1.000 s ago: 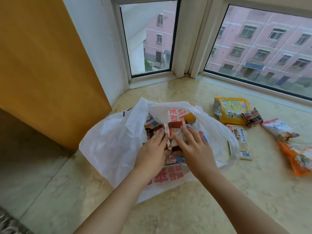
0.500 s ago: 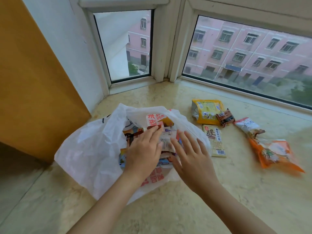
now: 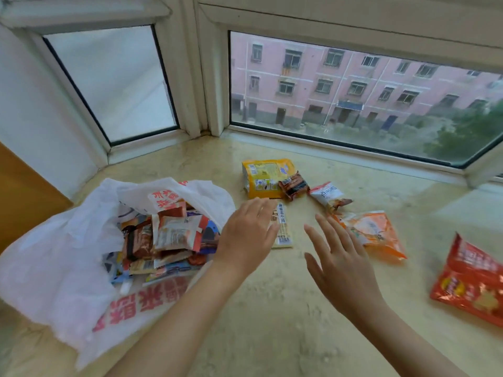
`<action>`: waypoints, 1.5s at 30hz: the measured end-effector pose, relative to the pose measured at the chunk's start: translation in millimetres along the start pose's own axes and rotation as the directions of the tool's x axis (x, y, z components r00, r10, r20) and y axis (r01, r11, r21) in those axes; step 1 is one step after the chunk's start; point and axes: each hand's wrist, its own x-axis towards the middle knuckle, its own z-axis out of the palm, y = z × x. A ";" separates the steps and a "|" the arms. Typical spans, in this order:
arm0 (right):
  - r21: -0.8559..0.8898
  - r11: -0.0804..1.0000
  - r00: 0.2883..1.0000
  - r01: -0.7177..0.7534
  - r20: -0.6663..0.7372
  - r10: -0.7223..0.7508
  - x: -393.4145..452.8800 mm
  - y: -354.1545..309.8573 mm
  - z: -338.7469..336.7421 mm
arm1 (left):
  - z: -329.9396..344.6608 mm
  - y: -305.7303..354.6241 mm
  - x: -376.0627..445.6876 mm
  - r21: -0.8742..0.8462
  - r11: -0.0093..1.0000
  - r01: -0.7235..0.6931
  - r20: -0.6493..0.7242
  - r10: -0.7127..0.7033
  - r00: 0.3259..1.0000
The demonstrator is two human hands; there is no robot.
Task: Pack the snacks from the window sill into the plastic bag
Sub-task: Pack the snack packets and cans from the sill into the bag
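A white plastic bag (image 3: 62, 257) with red lettering lies open on the marble sill at the left, with several snack packets (image 3: 168, 235) piled in its mouth. My left hand (image 3: 249, 232) hovers open just right of the bag, partly covering a flat cream packet (image 3: 284, 229). Open too and holding nothing, my right hand (image 3: 340, 259) is spread above the sill, next to an orange packet (image 3: 373, 232). Farther back lie a yellow packet (image 3: 265, 176), a small brown packet (image 3: 294, 185) and a small white packet (image 3: 329, 194). A big red packet (image 3: 471, 281) lies at the right edge.
The marble sill (image 3: 272, 322) runs to window frames (image 3: 201, 85) at the back, where two panes meet in a corner. A yellow-brown panel (image 3: 24, 194) stands at the far left behind the bag.
Both hands have come out of the bag and moved right over the loose packets. The view has swung right, so the red packet now shows.
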 end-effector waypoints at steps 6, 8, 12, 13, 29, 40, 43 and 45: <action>-0.011 1.000 0.999 -0.023 0.047 0.024 -14.8 58.6 33.3 | 58.8 25.8 10.5 0.020 0.995 0.100 0.155 -0.102 0.983; -0.013 0.999 0.998 -0.037 0.059 0.038 -19.2 74.2 42.4 | 76.1 28.3 12.7 0.054 0.990 0.132 0.204 -0.140 0.969; -0.001 0.996 0.990 -0.088 0.113 0.087 -27.1 98.9 58.5 | 101.5 31.4 18.5 0.107 0.986 0.128 0.295 -0.154 0.943; -0.001 0.996 0.987 -0.093 0.129 0.093 -28.4 104.2 62.3 | 106.7 32.2 19.6 0.122 0.984 0.128 0.315 -0.160 0.935; 0.115 0.948 0.787 -0.297 0.592 0.175 -2.2 144.4 100.5 | 156.2 25.2 46.4 0.309 0.837 0.452 0.412 -0.546 0.730; 0.588 0.798 0.968 -0.135 0.251 -0.020 -41.1 137.5 85.8 | 148.5 44.9 26.6 0.084 0.969 0.233 0.564 -0.239 0.790; 0.482 0.861 0.987 -0.162 0.090 0.135 -60.6 123.6 93.6 | 149.7 50.3 15.0 0.100 0.967 0.234 0.504 -0.251 0.826; 0.372 0.879 0.948 -0.298 0.220 0.229 -66.4 117.7 93.0 | 151.9 53.9 8.7 0.136 0.955 0.262 0.464 -0.296 0.835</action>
